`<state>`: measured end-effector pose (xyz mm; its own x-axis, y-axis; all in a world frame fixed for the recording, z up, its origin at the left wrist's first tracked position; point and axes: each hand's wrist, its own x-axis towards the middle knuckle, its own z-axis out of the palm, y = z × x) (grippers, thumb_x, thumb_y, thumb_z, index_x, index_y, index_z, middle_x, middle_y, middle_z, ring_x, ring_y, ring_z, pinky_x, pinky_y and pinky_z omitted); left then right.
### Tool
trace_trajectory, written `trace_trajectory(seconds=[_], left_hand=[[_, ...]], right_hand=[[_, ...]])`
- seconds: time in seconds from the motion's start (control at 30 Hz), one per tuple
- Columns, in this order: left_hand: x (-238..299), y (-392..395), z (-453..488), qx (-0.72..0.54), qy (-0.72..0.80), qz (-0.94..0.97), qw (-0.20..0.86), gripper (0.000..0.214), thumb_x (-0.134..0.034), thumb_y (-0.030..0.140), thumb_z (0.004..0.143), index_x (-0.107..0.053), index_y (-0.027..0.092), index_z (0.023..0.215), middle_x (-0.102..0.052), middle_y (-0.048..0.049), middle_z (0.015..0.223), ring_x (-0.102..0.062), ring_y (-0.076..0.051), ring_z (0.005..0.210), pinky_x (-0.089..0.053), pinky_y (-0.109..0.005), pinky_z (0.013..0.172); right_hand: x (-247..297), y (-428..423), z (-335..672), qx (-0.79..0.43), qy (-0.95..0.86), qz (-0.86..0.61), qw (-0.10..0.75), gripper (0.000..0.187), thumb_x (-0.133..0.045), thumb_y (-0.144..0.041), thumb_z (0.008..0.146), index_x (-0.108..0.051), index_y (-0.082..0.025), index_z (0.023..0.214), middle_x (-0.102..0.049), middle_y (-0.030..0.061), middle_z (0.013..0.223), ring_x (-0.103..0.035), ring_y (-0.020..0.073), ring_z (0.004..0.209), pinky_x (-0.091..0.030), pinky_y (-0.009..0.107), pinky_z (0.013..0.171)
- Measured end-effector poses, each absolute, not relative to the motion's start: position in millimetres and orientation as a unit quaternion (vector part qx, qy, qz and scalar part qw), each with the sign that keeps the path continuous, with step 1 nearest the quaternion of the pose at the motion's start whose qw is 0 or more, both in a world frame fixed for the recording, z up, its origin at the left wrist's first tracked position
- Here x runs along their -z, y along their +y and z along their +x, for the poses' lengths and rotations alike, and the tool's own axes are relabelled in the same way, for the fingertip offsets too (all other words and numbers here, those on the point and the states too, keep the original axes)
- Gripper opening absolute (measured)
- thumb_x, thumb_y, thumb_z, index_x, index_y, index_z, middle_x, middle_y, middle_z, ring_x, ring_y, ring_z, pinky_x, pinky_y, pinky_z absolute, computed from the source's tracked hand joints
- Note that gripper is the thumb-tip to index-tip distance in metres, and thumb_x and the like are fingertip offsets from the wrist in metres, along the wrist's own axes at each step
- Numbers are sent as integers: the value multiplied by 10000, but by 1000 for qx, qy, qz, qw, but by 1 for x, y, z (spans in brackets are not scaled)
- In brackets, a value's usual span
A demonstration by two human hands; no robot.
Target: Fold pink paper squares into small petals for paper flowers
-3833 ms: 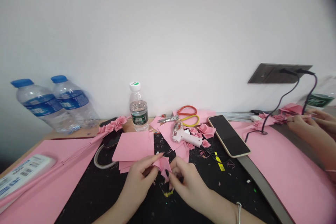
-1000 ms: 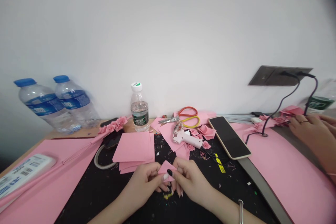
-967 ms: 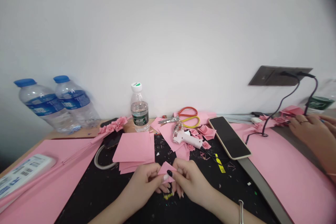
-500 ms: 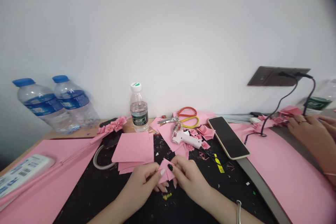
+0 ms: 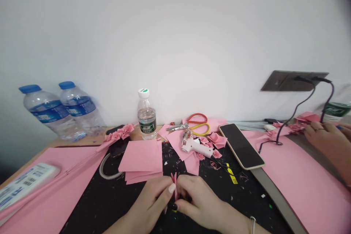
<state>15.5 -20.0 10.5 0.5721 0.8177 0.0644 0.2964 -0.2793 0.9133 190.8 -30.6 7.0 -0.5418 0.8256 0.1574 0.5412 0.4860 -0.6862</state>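
Observation:
My left hand [image 5: 150,200] and my right hand [image 5: 197,200] meet low in the middle of the view. Between their fingertips they pinch a narrow folded piece of pink paper [image 5: 174,183], which stands on edge with its lower part hidden by my fingers. Just behind my hands lies a stack of pink paper squares [image 5: 141,159] on a black cutting mat [image 5: 90,210]. A white glue gun [image 5: 196,147] and small pink paper roses [image 5: 217,142] lie further back.
A co-worker's hand [image 5: 325,138] works at pink paper flowers at the far right. A black phone [image 5: 241,146], scissors [image 5: 192,124], a water bottle [image 5: 146,117], and pink card sheets [image 5: 301,175] surround the mat. A power strip [image 5: 26,184] sits at left.
The pink paper, a flat wedge earlier, is now folded into a narrow upright strip. My hands have closed together around it, slightly lower in the view.

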Motion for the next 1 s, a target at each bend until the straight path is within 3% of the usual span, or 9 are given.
trace_trajectory(seconds=[0.1, 0.2, 0.37, 0.47, 0.53, 0.7, 0.8, 0.9, 1.0], left_hand=[[-15, -22, 14, -279, 339, 744, 504, 346, -275, 316, 918, -493, 167, 695, -464, 9, 662, -440, -129, 632, -355, -222, 616], [-12, -22, 13, -290, 356, 735, 500, 330, -294, 327, 915, -496, 170, 707, -456, 15, 646, -432, -128, 618, -348, -225, 602], [-3, -17, 11, -332, 462, 674, 471, 302, -390, 376, 882, -444, 186, 653, -404, 47, 568, -398, -111, 529, -326, -209, 525], [-3, -12, 11, -367, 470, 625, 503, 191, -464, 383, 845, -494, 208, 915, -523, 15, 776, -460, -116, 590, -384, -201, 532], [-4, -11, 12, -347, 455, 632, 522, 238, -494, 372, 830, -535, 218, 1006, -585, -13, 899, -530, -144, 716, -436, -226, 651], [-2, -11, 16, -300, 436, 637, 561, 293, -471, 389, 834, -678, 182, 848, -646, -18, 782, -573, -191, 781, -479, -276, 737], [2, -11, 16, -316, 447, 597, 586, 311, -469, 398, 834, -681, 191, 928, -646, -15, 795, -573, -189, 795, -510, -283, 721], [3, -12, 16, -322, 451, 591, 586, 316, -471, 397, 836, -672, 199, 978, -636, -11, 777, -566, -173, 759, -525, -280, 700], [0, -15, 18, -312, 434, 611, 583, 311, -465, 388, 843, -675, 205, 982, -633, -9, 768, -568, -169, 747, -531, -279, 693]], right_hand=[[-6, -30, 191, -307, -823, -407, 249, 196, -580, -243, 770, -403, -193, 701, -437, -44, 653, -389, 98, 572, -288, 195, 521], [-5, -28, 191, -311, -814, -408, 271, 141, -436, -176, 848, -414, -187, 709, -455, -28, 663, -419, 104, 595, -323, 201, 560], [1, -24, 192, -359, -762, -442, 307, 306, -295, -203, 928, -408, -182, 644, -469, -30, 568, -458, 95, 522, -342, 192, 534], [3, -23, 192, -382, -748, -445, 311, 333, -291, -223, 933, -386, -185, 616, -458, -40, 506, -453, 90, 472, -349, 189, 520], [4, -23, 191, -393, -745, -445, 304, 322, -300, -222, 927, -376, -189, 616, -430, -52, 476, -428, 85, 437, -338, 186, 490], [5, -22, 192, -371, -744, -473, 292, 294, -367, -199, 888, -364, -191, 594, -386, -64, 476, -379, 80, 421, -282, 187, 436], [5, -22, 194, -309, -727, -519, 327, 62, -484, -190, 830, -498, -180, 770, -379, -76, 511, -381, 87, 455, -287, 195, 461], [3, -24, 194, -303, -728, -510, 343, 291, -547, -170, 782, -473, -190, 1063, -421, -76, 573, -405, 87, 478, -322, 191, 475], [1, -26, 193, -299, -750, -482, 340, 379, -540, -140, 765, -450, -215, 1125, -488, -51, 668, -436, 83, 503, -355, 187, 479]])
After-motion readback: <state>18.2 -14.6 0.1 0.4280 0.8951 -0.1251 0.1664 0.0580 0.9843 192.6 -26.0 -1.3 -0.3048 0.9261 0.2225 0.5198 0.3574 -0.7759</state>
